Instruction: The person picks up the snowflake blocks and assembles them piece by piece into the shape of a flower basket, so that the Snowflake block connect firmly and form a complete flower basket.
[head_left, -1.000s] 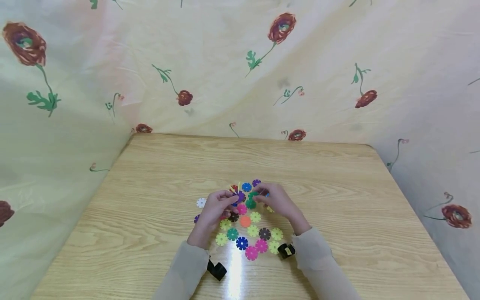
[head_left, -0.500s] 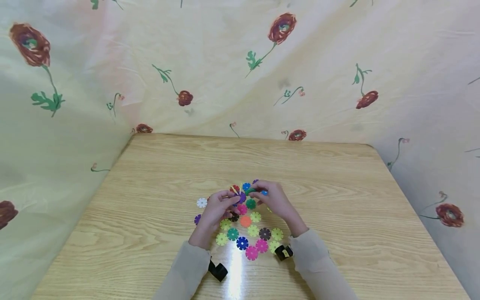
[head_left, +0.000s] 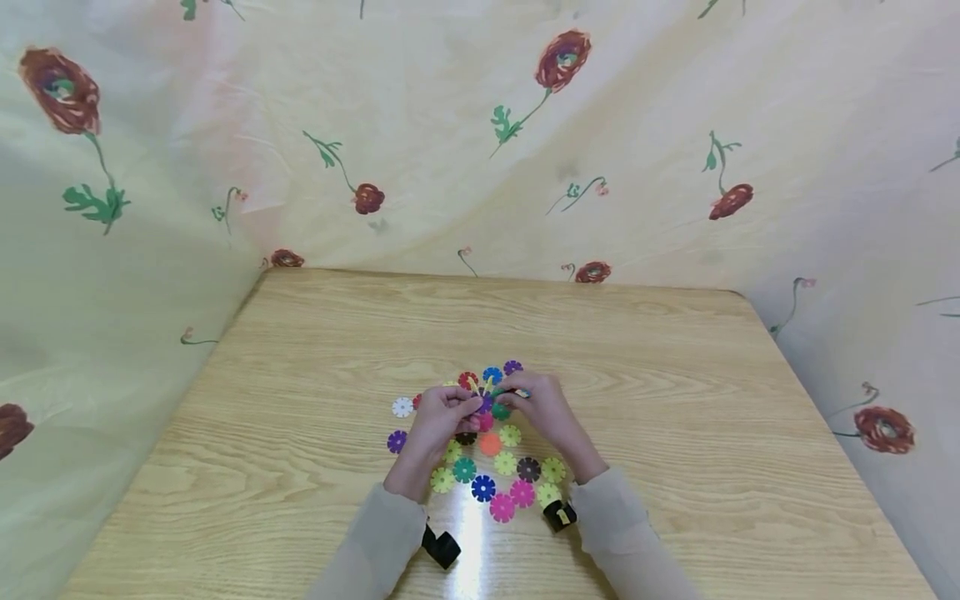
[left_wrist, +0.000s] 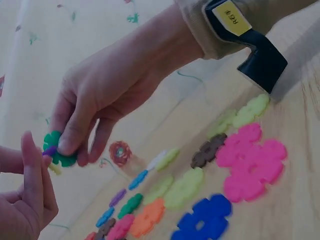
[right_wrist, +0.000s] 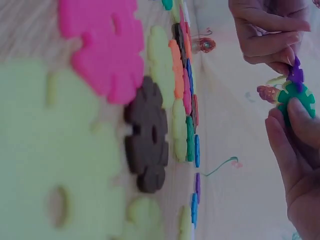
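Observation:
My left hand pinches a purple interlocking disc between thumb and fingers. Yellow discs stick up beside it, seen nearly edge-on. From the other side, my right hand grips a green interlocking disc by its rim. The purple and green discs meet at their notched edges in the right wrist view, standing across each other. Both are held up off the table, as the left wrist view shows of the green disc. Fingers hide part of each disc.
Many loose discs lie flat on the wooden table below the hands, including pink, dark blue, orange and white ones. Black wrist cameras hang under both sleeves. A flowered cloth surrounds the table.
My right hand has lifted the green disc from among the loose discs and moved left to the purple disc. My left hand has shifted slightly right and stays pinched on the purple disc.

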